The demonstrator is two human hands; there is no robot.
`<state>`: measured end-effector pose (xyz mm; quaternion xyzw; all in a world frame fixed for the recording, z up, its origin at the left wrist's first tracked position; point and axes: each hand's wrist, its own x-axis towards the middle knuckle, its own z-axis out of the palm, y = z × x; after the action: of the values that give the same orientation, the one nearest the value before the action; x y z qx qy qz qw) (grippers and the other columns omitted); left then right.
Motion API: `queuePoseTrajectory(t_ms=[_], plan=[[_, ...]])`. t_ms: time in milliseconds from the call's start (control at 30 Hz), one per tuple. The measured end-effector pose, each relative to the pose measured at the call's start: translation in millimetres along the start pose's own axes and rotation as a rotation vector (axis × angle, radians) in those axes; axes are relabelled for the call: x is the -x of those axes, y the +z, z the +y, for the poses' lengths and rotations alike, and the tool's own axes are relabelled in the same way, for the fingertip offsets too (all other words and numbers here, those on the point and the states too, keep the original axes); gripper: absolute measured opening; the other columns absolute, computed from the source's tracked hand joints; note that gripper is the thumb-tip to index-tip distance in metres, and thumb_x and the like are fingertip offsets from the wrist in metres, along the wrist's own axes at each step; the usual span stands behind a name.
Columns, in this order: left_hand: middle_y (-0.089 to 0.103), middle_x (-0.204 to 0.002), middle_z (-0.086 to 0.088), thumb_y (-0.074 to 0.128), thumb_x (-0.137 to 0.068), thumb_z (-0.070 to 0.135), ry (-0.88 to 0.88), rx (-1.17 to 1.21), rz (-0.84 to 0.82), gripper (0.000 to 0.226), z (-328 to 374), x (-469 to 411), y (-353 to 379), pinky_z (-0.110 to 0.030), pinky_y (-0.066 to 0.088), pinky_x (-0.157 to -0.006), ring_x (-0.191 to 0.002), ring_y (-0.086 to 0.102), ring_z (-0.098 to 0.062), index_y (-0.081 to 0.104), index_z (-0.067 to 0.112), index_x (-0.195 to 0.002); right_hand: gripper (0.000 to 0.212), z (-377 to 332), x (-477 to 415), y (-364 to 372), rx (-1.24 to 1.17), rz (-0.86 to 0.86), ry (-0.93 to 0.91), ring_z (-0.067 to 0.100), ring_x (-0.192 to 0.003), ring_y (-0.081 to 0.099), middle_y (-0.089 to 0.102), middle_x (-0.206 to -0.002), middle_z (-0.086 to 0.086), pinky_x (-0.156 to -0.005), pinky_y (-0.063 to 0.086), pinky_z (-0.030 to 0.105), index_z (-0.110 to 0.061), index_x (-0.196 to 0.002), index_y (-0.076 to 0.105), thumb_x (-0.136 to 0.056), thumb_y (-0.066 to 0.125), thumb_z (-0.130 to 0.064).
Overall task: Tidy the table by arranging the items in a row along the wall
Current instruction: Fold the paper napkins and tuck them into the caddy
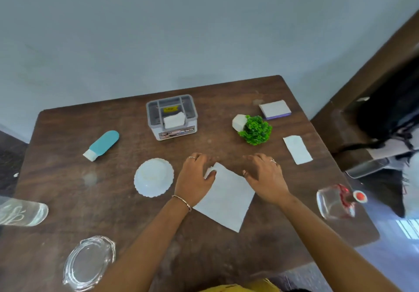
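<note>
Nearest us: one clear glass dish [88,263], oval with a ribbed rim, at the near left corner of the brown wooden table [68,178].

Glass count is three: the dish, one tumbler [22,214] lying on its side at the left edge, and one jar [335,203] with a red lid, on its side at the right edge.

Paper count is two: one big napkin [226,198], square and flat, at centre, and one small napkin [297,149], a narrow strip, to the right.

We log one each of the rest:
- White bowl [154,177], scalloped rim, upside down, just left of the big napkin.
- Teal tube [103,144], white cap, lying flat farther left.
- Grey plastic box [172,117], compartmented, holding a white folded wad, upright.
- Plant [254,128], leafy green in a white pot, tipped over.
- Notepad [274,109], white with a purple edge, near the wall [204,31].

Left hand [195,176]: thumb and curled fingers pinch the big napkin's crumpled far corner.

Right hand [265,178]: fingers loosely spread, thumb at the napkin's right edge. We cannot tell whether it touches.
</note>
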<state>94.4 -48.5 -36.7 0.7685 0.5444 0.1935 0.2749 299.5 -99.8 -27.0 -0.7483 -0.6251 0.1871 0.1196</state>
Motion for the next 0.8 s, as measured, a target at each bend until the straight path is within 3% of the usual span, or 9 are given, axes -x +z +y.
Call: queuePoseTrajectory(t_ms=[133, 400, 633, 800], plan=[[0.055, -0.119, -0.002, 0.063, -0.083, 0.026, 0.077, 0.043, -0.099, 0.032, 16.9, 3.7, 23.3, -0.026, 0.039, -0.090, -0.111, 0.050, -0.020, 0.058, 0.019, -0.114, 0.048, 16.1, 21.4, 1.8, -0.081, -0.006, 0.090, 0.027, -0.122, 0.045, 0.050, -0.130, 0.007, -0.102, 0.037, 0.035, -0.014, -0.131, 0.050, -0.087, 0.060, -0.030], [0.053, -0.121, 0.005, 0.063, -0.084, 0.024, 0.133, 0.119, -0.150, 0.032, 55.3, -4.9, 45.4, -0.027, 0.043, -0.095, -0.114, 0.049, -0.013, 0.058, 0.024, -0.116, 0.054, 60.5, 2.5, -23.6, -0.090, 0.120, 0.336, 0.035, -0.131, 0.037, 0.040, -0.140, 0.019, -0.110, 0.029, 0.042, 0.000, -0.133, 0.040, -0.089, 0.059, -0.023], [0.054, -0.117, 0.008, 0.065, -0.084, 0.023, 0.040, 0.188, -0.155, 0.030, 74.2, -25.5, 64.3, -0.033, 0.049, -0.091, -0.113, 0.051, -0.011, 0.059, 0.026, -0.113, 0.062, 86.3, -45.0, -34.2, -0.006, 0.092, 0.480, 0.038, -0.135, 0.034, 0.032, -0.146, 0.019, -0.102, 0.041, 0.044, -0.002, -0.139, 0.031, -0.087, 0.060, -0.020], [0.055, -0.113, 0.009, 0.065, -0.084, 0.022, 0.003, 0.213, -0.144, 0.027, 78.5, -31.5, 76.9, -0.032, 0.051, -0.090, -0.109, 0.055, -0.011, 0.061, 0.027, -0.110, 0.061, 92.6, -59.5, -31.3, 0.088, 0.101, 0.487, 0.036, -0.133, 0.035, 0.038, -0.142, 0.017, -0.103, 0.038, 0.046, -0.007, -0.138, 0.032, -0.090, 0.057, -0.035]])
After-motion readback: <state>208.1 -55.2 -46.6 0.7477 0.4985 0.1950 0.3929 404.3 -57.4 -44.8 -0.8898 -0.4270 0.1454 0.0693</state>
